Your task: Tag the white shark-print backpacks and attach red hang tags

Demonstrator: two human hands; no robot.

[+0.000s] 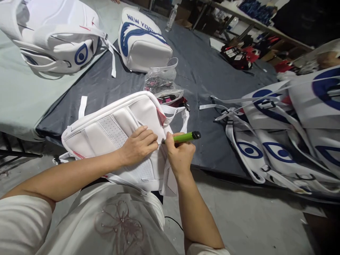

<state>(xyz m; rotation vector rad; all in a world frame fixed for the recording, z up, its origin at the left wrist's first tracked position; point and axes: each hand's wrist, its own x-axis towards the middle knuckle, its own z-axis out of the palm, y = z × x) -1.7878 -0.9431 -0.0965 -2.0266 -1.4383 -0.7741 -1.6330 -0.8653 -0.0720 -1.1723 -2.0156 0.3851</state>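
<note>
A white backpack (87, 131) lies across the table edge in front of me, its padded, mesh-panelled side up. My left hand (139, 145) rests on it, fingers curled and pressed together at the fabric near its right end. Just to the right, my right hand (181, 152) is closed around a green pen-like tool (186, 137) with a black end. The tool's narrow tip points left, at the backpack beside my left fingertips. Whether the tip touches the fabric I cannot tell. White straps (185, 120) hang off the bag's right end.
Behind the backpack are a clear plastic bag (159, 79) and a white NEW YORK backpack (148, 53). Another white backpack (61, 39) stands on the left table. Several white bags with blue eye shapes (281, 150) are piled at right. A clear bottle (172, 17) stands farther back.
</note>
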